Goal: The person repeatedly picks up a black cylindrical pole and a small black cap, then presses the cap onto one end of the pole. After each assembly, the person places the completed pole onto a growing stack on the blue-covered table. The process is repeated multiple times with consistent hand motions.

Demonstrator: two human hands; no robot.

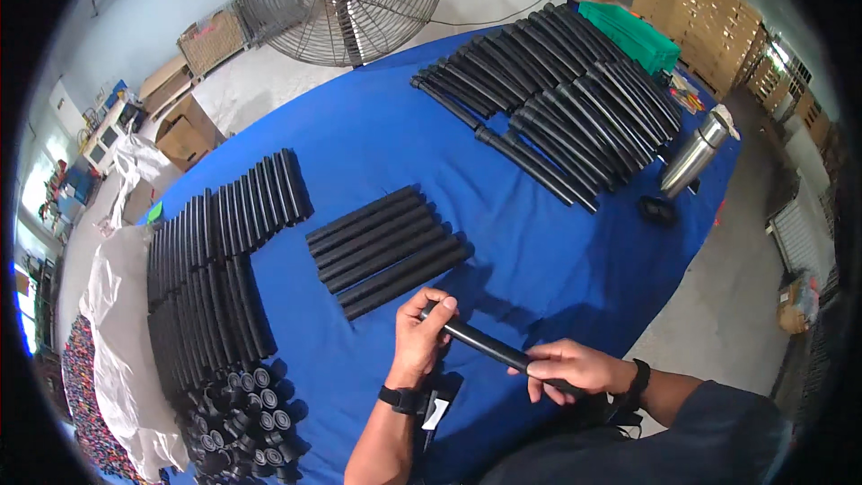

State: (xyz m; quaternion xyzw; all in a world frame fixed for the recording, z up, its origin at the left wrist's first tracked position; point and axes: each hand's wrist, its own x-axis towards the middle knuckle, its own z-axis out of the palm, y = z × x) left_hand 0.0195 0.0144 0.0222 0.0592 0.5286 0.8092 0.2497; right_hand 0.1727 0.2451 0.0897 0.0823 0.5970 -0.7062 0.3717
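Note:
A black tube (485,340) slants between my two hands above the near edge of the blue-covered table (359,139). Closed around its upper left end is my left hand (422,332), the thumb lying near the tip. My right hand (567,368) grips the lower right part, fingers wrapped round it. Just beyond my left hand lies a small group of black tubes (386,247), side by side on the cloth. A dark item with a white tag (435,414) shows beside my left wrist; its kind is unclear.
Rows of black tubes (211,269) lie at left, above a heap of round black caps (256,404). More tubes (557,99) cover the far right, near a green bin (628,36) and a steel flask (696,157). A large fan (341,0) stands behind the table.

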